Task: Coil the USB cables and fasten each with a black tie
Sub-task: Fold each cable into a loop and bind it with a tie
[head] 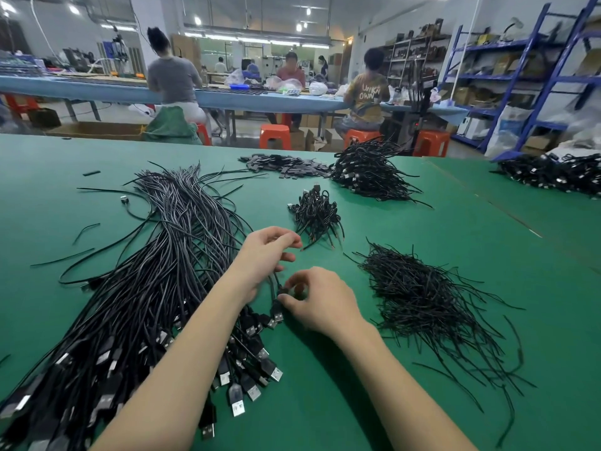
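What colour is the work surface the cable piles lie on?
Green: the table mat is a plain green, shown in the head view.

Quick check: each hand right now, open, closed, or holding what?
Left hand: fingers curled, gripping a USB cable.
Right hand: pinching the same cable near its plug.

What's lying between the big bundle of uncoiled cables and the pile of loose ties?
Head view: both hands, left hand and right hand, holding one USB cable over bare green mat.
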